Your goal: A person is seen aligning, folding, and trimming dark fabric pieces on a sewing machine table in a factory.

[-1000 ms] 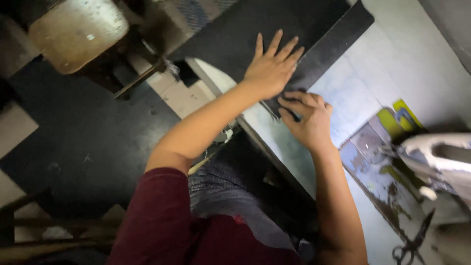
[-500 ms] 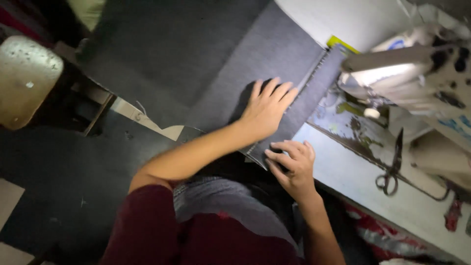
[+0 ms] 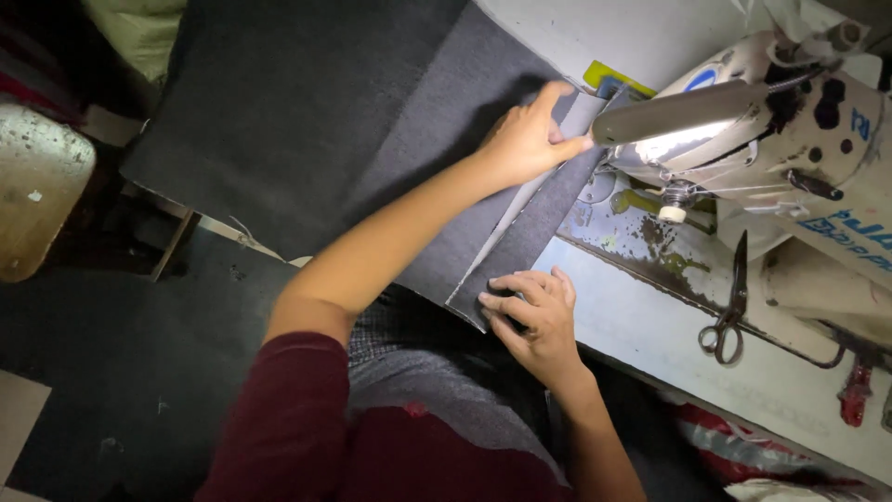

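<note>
Fingers (image 3: pixel 506 302) of the right hand (image 3: pixel 534 316) are lying half curled and pressing down on the near corner of the dark grey fabric (image 3: pixel 372 158), pinning it to the sewing table (image 3: pixel 650 325) rather than closing around it. Further up, the left hand (image 3: pixel 525 139) is reaching across with its arm stretched out; its fingers are lying nearly straight and flat along the folded edge of the same cloth, and the thumb looks to be tucking under the raised flap, though a firm pinch cannot be told from here. Between the two hands, a narrow folded strip of the fabric is running diagonally, with its pale underside showing as a thin line along the fold. Most of the cloth is spreading away to the upper left, draping off the table edge.

Just beside the left fingertips, the white sewing machine (image 3: pixel 799 121) is standing with its lamp (image 3: pixel 688 116) shining down on the worn, stained metal bed beneath it. A pair of scissors (image 3: pixel 729 307) is lying on the table to the right of the right hand, apart from the cloth, blades pointing away from the person. A maroon sleeve (image 3: pixel 288 418) is covering the upper left arm. A wooden stool seat (image 3: pixel 37 186) is showing at the far left.
</note>
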